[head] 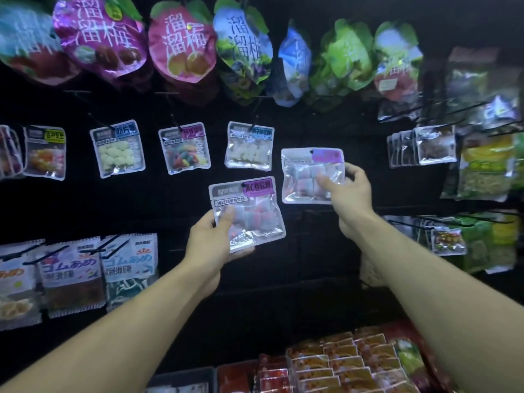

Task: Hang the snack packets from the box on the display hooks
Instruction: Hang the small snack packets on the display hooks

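From the head view, the right hand (350,191) pinches 1 packet (312,174) by its lower right corner, held up at the dark board right of the hung row; the left hand (218,234) grips a 2nd packet (249,211) lower and nearer. The hook is lost against the black (easy to miss), so the hang hole could slip past it. Both packets are clear, crinkly, purple-labelled, holding pale cubes.
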